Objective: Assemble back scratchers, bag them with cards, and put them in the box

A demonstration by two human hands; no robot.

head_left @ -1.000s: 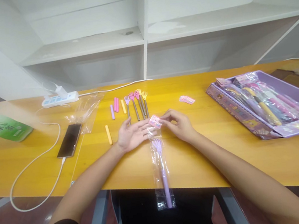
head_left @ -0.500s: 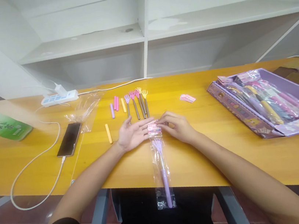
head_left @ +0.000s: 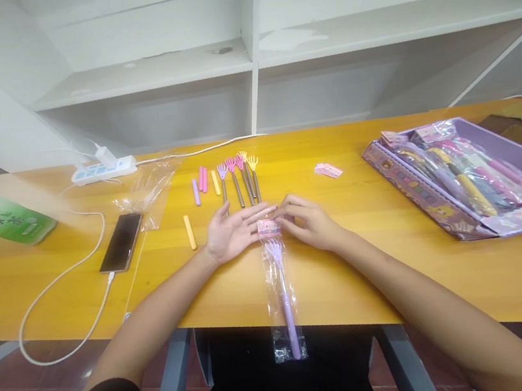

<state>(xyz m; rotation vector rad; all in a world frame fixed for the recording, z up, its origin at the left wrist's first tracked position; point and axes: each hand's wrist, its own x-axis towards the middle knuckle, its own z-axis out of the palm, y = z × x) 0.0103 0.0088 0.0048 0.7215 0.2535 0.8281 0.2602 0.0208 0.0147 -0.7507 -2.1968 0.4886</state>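
Note:
A purple back scratcher [head_left: 290, 324] lies in a clear plastic bag [head_left: 274, 297] that hangs over the table's front edge. A pink printed card [head_left: 268, 229] sits at the bag's top end. My left hand [head_left: 230, 233] is palm up with its fingers stretched out flat, their tips at the card's upper left. From the right, my right hand [head_left: 311, 222] has bent fingers, with thumb and fingertips closed on the card's top right corner. Beyond my hands lie several unbagged back scratchers [head_left: 243, 182] with pink, purple and yellow heads.
Short coloured handle sleeves [head_left: 203, 181] and a lone yellow sleeve [head_left: 190, 232] lie at left. Small pink cards [head_left: 328, 170] rest behind my right hand. A purple display box [head_left: 437, 203] holds bagged scratchers. A charging phone [head_left: 120, 242], power strip [head_left: 105, 171] and green bottle [head_left: 2, 217] are farther left.
My right fingers have shifted slightly along the card's top, and the card now shows flatter and more fully. My left hand and the bagged scratcher have barely moved.

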